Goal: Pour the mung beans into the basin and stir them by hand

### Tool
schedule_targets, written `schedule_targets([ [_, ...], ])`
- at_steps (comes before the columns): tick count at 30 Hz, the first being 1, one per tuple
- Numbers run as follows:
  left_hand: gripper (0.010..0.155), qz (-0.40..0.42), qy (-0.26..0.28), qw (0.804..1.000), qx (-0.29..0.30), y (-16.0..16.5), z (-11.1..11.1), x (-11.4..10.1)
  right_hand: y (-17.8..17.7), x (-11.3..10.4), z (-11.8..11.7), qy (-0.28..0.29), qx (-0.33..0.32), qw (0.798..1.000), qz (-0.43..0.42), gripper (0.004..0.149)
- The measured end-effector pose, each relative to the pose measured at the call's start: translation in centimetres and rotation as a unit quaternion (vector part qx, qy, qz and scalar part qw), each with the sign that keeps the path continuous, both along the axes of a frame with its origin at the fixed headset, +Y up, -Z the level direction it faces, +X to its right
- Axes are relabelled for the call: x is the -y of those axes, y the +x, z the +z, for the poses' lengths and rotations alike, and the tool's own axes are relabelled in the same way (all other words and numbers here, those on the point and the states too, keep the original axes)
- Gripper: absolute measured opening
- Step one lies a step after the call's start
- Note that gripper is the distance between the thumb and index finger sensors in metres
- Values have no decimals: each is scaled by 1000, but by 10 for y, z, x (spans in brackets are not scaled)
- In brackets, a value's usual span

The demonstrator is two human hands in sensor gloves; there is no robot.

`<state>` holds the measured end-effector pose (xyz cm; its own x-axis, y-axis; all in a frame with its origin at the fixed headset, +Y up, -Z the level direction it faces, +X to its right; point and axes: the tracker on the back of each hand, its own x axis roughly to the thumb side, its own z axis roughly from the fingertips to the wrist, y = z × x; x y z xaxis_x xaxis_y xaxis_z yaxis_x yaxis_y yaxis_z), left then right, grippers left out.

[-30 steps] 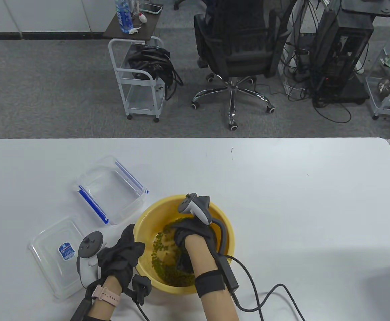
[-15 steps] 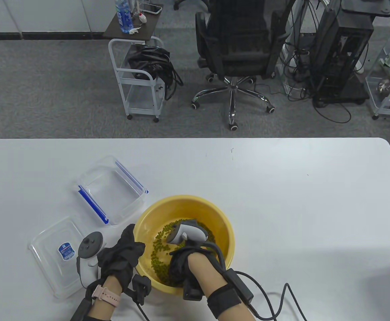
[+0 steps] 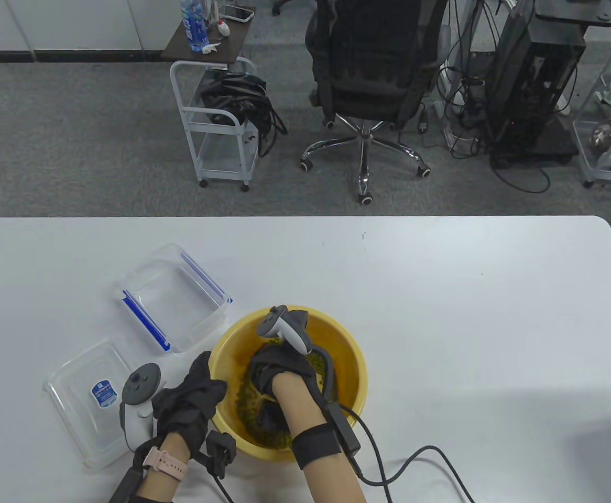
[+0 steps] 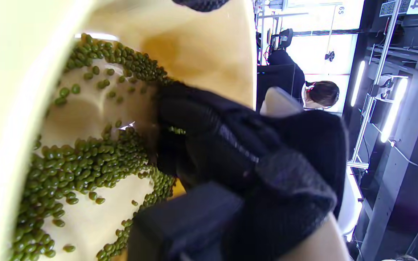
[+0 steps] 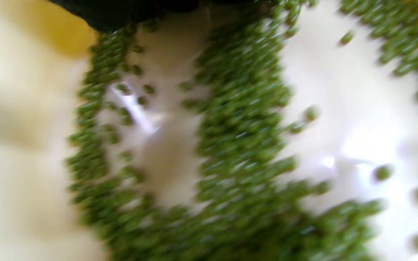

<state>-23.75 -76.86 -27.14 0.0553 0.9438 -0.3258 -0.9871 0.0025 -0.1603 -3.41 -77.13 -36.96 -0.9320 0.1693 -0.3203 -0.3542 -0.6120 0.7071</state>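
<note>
A yellow basin stands near the table's front edge with green mung beans in shallow water. My right hand is down inside it, left of the middle, with its fingers bent loosely into the beans. From the left wrist view the right hand sits among the mung beans against the basin wall. My left hand grips the basin's left rim. The right wrist view is blurred: mung beans lie on the pale basin floor, and the dark fingertips show at the top.
An empty clear box with blue clips lies to the basin's upper left. Its clear lid lies beside my left hand. A black cable trails from my right wrist over the table. An office chair stands beyond the table.
My right hand swept from the basin's far side to its near edge, then back up toward the left middle, pushing beans around. The left hand stayed on the rim.
</note>
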Motion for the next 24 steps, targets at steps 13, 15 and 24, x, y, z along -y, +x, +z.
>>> schedule_targets([
  [13,72,2,0,1000,-4,0,0,0,33,-2,39,-143,-54,988,10,52],
  [15,72,1,0,1000,-4,0,0,0,23,1,48,-160,-82,984,-8,51],
  [24,72,-1,0,1000,1,0,0,0,-42,4,49,-188,-104,967,-136,53],
])
